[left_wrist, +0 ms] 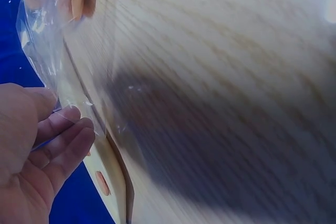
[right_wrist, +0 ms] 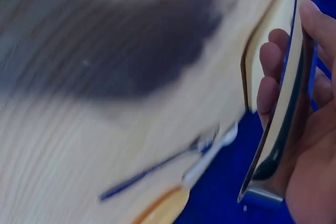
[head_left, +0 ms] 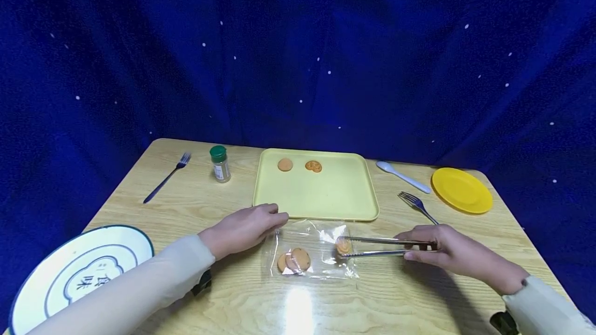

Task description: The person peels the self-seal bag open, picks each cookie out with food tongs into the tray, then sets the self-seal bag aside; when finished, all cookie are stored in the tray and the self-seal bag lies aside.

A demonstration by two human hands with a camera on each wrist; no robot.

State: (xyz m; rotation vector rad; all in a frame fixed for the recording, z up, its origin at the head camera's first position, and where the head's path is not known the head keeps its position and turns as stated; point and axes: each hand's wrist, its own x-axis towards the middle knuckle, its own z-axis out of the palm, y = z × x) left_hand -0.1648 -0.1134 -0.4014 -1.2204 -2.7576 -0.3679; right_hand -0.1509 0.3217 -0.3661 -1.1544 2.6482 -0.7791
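Left sleeve [head_left: 135,278]: slanting in from the lower left corner.
Left hand [head_left: 247,226]: back upward, thumb and fingers pinching a corner of the clear bag [head_left: 304,237] near the tray [head_left: 316,195].
Right hand [head_left: 444,247]: angled in from lower right, curled round metal tongs [head_left: 377,240].
Swirled cookie [head_left: 343,245]: between the tongs' tips, at the bag's right end.
Round cookies [head_left: 298,260]: overlapping, in its left half.

Long off-white sleeves [head_left: 144,283], black fittings [head_left: 202,283] beside both

From here, the site appears a staged set. A blue curtain [head_left: 298,66] hangs beyond the right hand [head_left: 440,247]; a wood-grain table [head_left: 233,299] extends below.
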